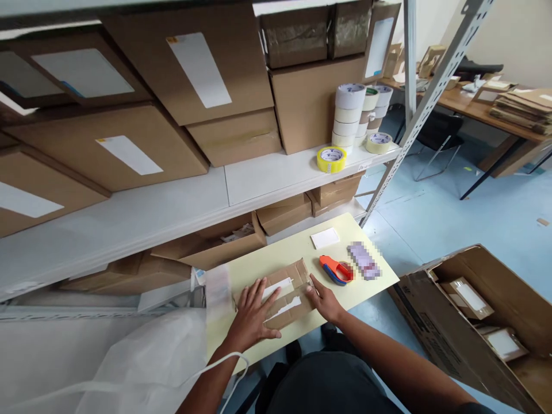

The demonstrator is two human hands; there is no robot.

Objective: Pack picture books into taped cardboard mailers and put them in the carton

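A small flat cardboard box (287, 294) lies on the pale yellow tabletop (254, 260) in front of me, with white label strips on its upper face. My left hand (255, 317) rests flat over the box's left part, fingers spread. At the right end, my right hand (324, 298) grips the box's edge, thumb toward the top; some of its fingers are hidden. Just beyond that hand sits an orange and blue tool (336, 270) that looks like a tape dispenser. A white card (325, 238) and a blurred-out purple item (364, 260) lie farther back.
Shelving (185, 210) with large cartons (185, 69) runs behind the table. Tape rolls (347, 115) are stacked there, beside a yellow roll (331, 159). On the floor at right stands a big open carton (448, 339) holding small labelled boxes (470, 298). A white cable (215, 362) crosses my left forearm.
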